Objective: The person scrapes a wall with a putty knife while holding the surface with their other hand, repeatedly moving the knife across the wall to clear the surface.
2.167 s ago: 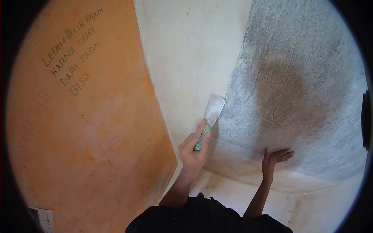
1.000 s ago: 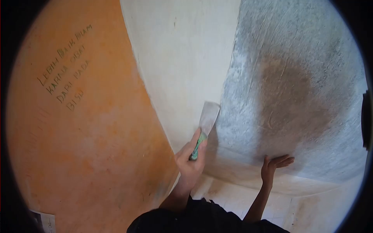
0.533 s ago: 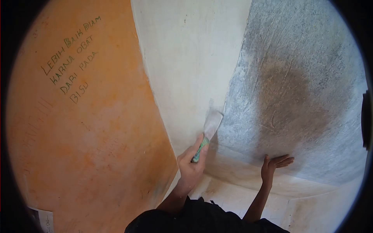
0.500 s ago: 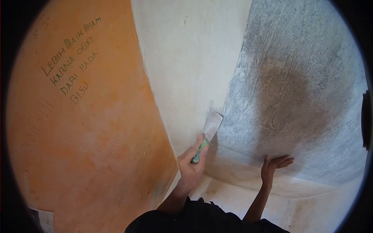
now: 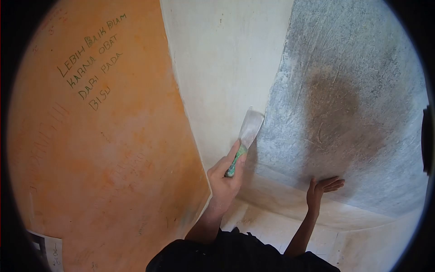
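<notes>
While the left hand is closed around the scraper's green handle, the blade lies against the wall where cream paint meets the grey patch. Right hand is open, fingers spread, palm flat low on the grey patch, holding nothing. Orange wall with green writing lies to the left.
</notes>
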`<action>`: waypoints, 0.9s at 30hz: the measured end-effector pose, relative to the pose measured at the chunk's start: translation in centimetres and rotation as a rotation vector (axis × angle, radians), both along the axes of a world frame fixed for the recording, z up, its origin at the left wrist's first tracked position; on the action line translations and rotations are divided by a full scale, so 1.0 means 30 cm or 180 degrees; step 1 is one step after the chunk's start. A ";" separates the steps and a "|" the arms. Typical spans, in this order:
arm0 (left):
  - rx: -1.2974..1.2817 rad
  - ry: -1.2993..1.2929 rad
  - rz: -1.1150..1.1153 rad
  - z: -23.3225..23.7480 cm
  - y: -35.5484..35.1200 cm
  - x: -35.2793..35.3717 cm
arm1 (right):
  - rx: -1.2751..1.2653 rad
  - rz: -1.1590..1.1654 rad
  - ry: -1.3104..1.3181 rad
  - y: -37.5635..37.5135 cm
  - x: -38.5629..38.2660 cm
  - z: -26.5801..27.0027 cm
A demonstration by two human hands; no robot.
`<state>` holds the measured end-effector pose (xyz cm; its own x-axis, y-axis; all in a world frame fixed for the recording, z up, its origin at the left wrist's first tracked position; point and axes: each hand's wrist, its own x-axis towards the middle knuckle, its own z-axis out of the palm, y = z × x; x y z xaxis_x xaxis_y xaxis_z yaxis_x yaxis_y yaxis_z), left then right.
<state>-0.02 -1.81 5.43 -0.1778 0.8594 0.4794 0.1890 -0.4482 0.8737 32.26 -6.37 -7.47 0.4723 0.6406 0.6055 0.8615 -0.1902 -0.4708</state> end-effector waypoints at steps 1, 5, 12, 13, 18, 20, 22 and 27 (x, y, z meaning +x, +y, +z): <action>0.0039 0.0015 0.0055 -0.048 -0.008 0.001 | -0.0051 -0.0065 -0.0074 -0.007 0.008 -0.010; -0.0026 0.0027 0.0047 0.022 0.018 0.007 | -0.0020 -0.0083 -0.0120 0.000 0.003 -0.011; 0.0297 -0.0136 0.0072 -0.045 0.035 0.012 | -0.0006 -0.0103 -0.0109 0.012 0.000 -0.014; 0.0286 0.0013 0.0150 0.021 0.039 0.017 | -0.0029 -0.0093 -0.0096 0.005 -0.011 -0.021; -0.0064 0.0103 0.0142 0.069 0.021 0.007 | -0.0027 -0.0071 -0.0147 -0.001 -0.003 -0.008; 0.0258 0.0329 0.0246 -0.067 0.014 0.001 | 0.0091 -0.0130 -0.0126 0.005 -0.004 -0.007; 0.0289 0.0285 0.0245 -0.073 0.016 0.008 | 0.0128 -0.0161 -0.0099 0.009 -0.005 -0.006; 0.0697 0.0552 0.0378 -0.264 0.024 -0.002 | -0.0014 -0.0077 -0.0141 0.007 -0.008 -0.012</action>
